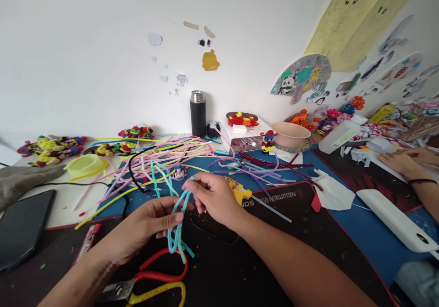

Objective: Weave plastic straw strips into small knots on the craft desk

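Observation:
Several light-blue and mint-green pipe cleaners point(175, 238), bent into long loops, are gathered between my hands above a black mat. My left hand point(151, 222) is closed on the bundle, thumb pressed over it. Just to the right, my right hand point(214, 197) pinches the top end of a blue pipe cleaner between thumb and forefinger. Some bent ends rise behind my left fingers, and others hang below the hand. Under them lie scissors point(157, 277) with one red and one yellow handle. A yellow tool point(238, 190) is partly hidden behind my right hand.
Pink, yellow and purple pipe cleaners point(161, 154) spread across the back. A black flask point(198, 115), a white box point(247, 140) and a beige bowl point(291, 135) stand by the wall. A phone point(25, 229) lies left; a white device point(394, 218) and another person's hands point(401, 163) are right.

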`<state>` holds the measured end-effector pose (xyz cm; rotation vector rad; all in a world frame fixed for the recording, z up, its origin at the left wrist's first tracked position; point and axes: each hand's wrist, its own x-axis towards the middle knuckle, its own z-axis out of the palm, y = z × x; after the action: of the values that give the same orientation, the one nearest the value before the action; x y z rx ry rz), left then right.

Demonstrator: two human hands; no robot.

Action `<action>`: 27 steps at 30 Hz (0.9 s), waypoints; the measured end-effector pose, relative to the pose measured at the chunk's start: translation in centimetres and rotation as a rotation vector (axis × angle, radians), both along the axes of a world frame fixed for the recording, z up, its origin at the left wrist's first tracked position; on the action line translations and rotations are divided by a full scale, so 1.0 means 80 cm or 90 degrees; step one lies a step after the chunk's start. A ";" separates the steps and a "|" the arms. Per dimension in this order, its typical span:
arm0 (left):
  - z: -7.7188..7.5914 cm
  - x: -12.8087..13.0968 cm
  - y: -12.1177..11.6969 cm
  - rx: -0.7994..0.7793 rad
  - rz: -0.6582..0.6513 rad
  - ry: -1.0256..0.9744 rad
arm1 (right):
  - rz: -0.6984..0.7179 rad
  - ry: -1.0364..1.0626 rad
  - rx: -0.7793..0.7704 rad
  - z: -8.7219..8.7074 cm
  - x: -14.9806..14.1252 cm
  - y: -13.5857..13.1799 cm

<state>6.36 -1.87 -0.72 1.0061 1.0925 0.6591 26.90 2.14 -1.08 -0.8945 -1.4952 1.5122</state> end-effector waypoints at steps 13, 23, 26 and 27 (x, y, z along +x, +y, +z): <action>-0.005 0.000 0.006 0.163 -0.016 0.123 | -0.102 0.086 -0.043 0.000 0.009 0.015; 0.007 -0.020 0.009 0.264 0.114 0.195 | -0.150 0.126 -0.050 0.007 0.014 0.019; 0.008 -0.020 0.010 0.253 0.177 0.204 | -0.154 0.131 -0.057 0.008 0.015 0.019; 0.007 -0.020 0.010 0.234 0.193 0.182 | -0.158 0.133 -0.060 0.008 0.015 0.019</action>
<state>4.79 -1.06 -0.13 1.2894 1.4240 1.0087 28.06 3.67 -0.46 -0.9104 -1.1283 1.4522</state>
